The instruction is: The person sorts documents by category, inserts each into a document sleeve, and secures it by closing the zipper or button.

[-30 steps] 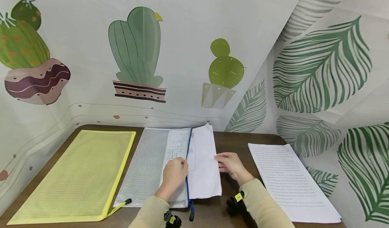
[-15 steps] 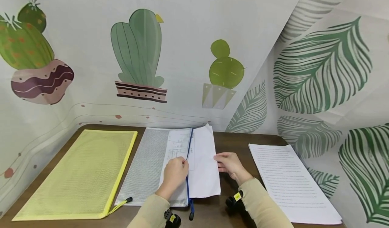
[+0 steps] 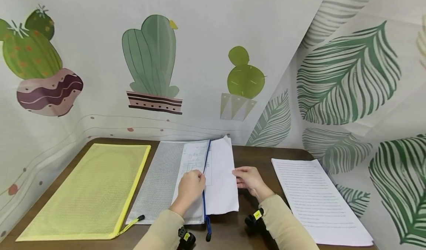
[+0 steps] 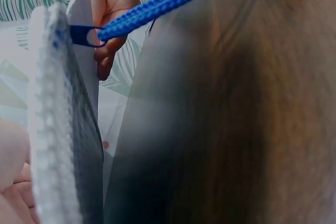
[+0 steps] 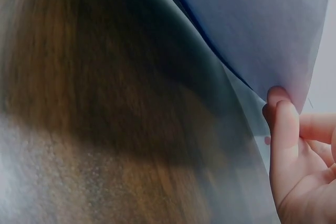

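In the head view a white mesh zipper pouch point(image 3: 149, 187) with a blue zip edge lies mid-table. Several white sheets of paper point(image 3: 221, 191) stick out of its right side, the rest showing through the mesh. My left hand point(image 3: 191, 187) holds the pouch's edge by the blue zip, fingers curled. Pinched between thumb and fingers of my right hand point(image 3: 249, 181) is the papers' outer right edge. The blue zip pull cord point(image 4: 163, 3) hangs from the pouch's near end in the left wrist view. The right wrist view shows thumb and fingertips on the paper point(image 5: 262, 30).
A yellow mesh zipper pouch point(image 3: 90, 191) lies flat on the left, its yellow pull cord point(image 3: 129, 226) reaching toward the white pouch. On the right rests a stack of printed paper point(image 3: 319, 202). A patterned cloth backdrop point(image 3: 199, 57) rises behind the brown table point(image 3: 259, 154).
The papers and my right hand have shifted slightly left, toward the pouch, so a little less paper sticks out. My left hand keeps its hold. The head view has tilted slightly.
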Motion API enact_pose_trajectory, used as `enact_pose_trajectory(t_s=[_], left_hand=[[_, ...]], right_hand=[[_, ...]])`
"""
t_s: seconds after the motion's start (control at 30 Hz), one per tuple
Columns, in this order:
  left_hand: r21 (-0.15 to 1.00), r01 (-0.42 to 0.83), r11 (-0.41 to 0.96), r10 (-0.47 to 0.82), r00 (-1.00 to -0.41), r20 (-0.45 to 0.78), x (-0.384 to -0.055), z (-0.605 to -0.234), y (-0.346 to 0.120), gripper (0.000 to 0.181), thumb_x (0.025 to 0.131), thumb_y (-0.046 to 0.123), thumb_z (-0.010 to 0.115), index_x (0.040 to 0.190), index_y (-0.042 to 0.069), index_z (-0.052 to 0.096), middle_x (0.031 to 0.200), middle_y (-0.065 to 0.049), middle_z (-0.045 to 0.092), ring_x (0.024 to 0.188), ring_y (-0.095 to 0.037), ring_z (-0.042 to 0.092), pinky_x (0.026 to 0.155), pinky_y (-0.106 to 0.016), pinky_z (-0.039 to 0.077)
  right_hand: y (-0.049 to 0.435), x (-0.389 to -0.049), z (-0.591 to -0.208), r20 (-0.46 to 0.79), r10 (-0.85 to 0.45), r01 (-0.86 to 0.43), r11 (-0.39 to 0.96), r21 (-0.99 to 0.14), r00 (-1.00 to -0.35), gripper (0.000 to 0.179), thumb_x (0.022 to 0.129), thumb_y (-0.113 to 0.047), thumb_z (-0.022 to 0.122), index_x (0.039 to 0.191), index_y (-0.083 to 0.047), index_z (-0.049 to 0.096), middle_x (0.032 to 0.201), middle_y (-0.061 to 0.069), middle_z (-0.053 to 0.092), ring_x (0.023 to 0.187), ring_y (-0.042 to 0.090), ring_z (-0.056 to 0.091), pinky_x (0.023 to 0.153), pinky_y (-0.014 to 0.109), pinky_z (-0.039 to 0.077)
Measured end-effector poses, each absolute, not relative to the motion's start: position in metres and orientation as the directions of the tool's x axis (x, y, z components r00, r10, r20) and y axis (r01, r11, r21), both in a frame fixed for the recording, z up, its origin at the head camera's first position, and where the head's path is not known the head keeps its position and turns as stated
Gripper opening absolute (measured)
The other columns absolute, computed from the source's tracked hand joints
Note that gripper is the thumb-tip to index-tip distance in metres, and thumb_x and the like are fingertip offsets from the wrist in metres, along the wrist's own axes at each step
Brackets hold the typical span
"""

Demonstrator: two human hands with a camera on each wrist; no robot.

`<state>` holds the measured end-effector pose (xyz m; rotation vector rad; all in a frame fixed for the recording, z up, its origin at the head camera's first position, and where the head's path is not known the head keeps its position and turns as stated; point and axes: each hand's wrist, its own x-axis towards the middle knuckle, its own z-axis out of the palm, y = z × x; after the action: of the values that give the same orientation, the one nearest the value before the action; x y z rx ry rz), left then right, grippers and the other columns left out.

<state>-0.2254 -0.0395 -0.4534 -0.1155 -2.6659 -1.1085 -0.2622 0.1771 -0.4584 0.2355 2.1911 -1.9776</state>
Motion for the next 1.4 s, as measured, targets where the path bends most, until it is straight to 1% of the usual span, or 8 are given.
enact_pose_trajectory(t_s=[0.23, 0.37, 0.67, 1.03, 1.17, 1.4], left_hand=[[0.687, 0.168, 0.707, -0.026, -0.965, 0.262, -0.225, -0.449, -0.041, 0.022, 0.088, 0.013, 0.056, 0.071, 0.005, 0.067, 0.059, -0.003, 0.059, 0.046, -0.011, 0.046, 0.042, -0.023, 0.036], [0.691, 0.173, 0.702, -0.024, -0.964, 0.267, -0.225, -0.448, -0.041, 0.021, 0.087, 0.013, 0.056, 0.072, 0.006, 0.068, 0.061, -0.003, 0.060, 0.048, -0.012, 0.048, 0.044, -0.023, 0.038], [0.700, 0.164, 0.695, -0.024, -0.968, 0.251, -0.225, -0.449, -0.038, 0.022, 0.088, 0.012, 0.054, 0.070, 0.007, 0.066, 0.057, 0.000, 0.056, 0.045, -0.010, 0.045, 0.040, -0.022, 0.035], [0.709, 0.161, 0.687, -0.009, -0.973, 0.229, -0.223, -0.447, -0.036, 0.021, 0.089, 0.012, 0.054, 0.079, 0.002, 0.069, 0.060, -0.003, 0.059, 0.046, -0.010, 0.047, 0.041, -0.021, 0.037], [0.707, 0.169, 0.687, -0.009, -0.970, 0.241, -0.223, -0.449, -0.036, 0.020, 0.089, 0.012, 0.055, 0.079, 0.001, 0.069, 0.061, -0.004, 0.060, 0.046, -0.010, 0.047, 0.042, -0.021, 0.037], [0.707, 0.174, 0.686, -0.011, -0.968, 0.249, -0.225, -0.450, -0.035, 0.022, 0.088, 0.011, 0.054, 0.070, 0.006, 0.066, 0.055, 0.000, 0.055, 0.044, -0.009, 0.045, 0.041, -0.020, 0.036]], right_hand=[[0.176, -0.263, -0.461, -0.234, 0.012, 0.235, 0.077, -0.969, -0.972, 0.033, 0.083, -0.009, 0.068, 0.110, 0.010, 0.061, 0.068, 0.000, 0.065, 0.056, 0.010, 0.062, 0.053, 0.027, 0.056], [0.176, -0.263, -0.461, -0.223, 0.019, 0.224, 0.075, -0.972, -0.975, 0.032, 0.083, -0.008, 0.068, 0.108, 0.011, 0.061, 0.068, 0.000, 0.064, 0.055, 0.010, 0.062, 0.053, 0.027, 0.055], [0.173, -0.260, -0.459, -0.217, 0.035, 0.218, 0.057, -0.974, -0.976, 0.030, 0.082, -0.007, 0.069, 0.106, 0.011, 0.062, 0.068, 0.000, 0.065, 0.057, 0.010, 0.062, 0.052, 0.026, 0.055], [0.171, -0.262, -0.464, -0.208, 0.051, 0.210, 0.040, -0.977, -0.977, 0.027, 0.083, -0.006, 0.068, 0.103, 0.011, 0.064, 0.067, 0.001, 0.065, 0.057, 0.011, 0.062, 0.051, 0.026, 0.054], [0.169, -0.262, -0.466, -0.211, 0.053, 0.213, 0.035, -0.976, -0.976, 0.025, 0.082, -0.006, 0.068, 0.101, 0.011, 0.065, 0.067, 0.001, 0.065, 0.056, 0.011, 0.062, 0.051, 0.026, 0.054], [0.166, -0.264, -0.468, -0.210, 0.050, 0.212, 0.025, -0.977, -0.976, 0.026, 0.082, -0.006, 0.070, 0.101, 0.011, 0.066, 0.067, 0.003, 0.066, 0.056, 0.011, 0.062, 0.051, 0.026, 0.055]])
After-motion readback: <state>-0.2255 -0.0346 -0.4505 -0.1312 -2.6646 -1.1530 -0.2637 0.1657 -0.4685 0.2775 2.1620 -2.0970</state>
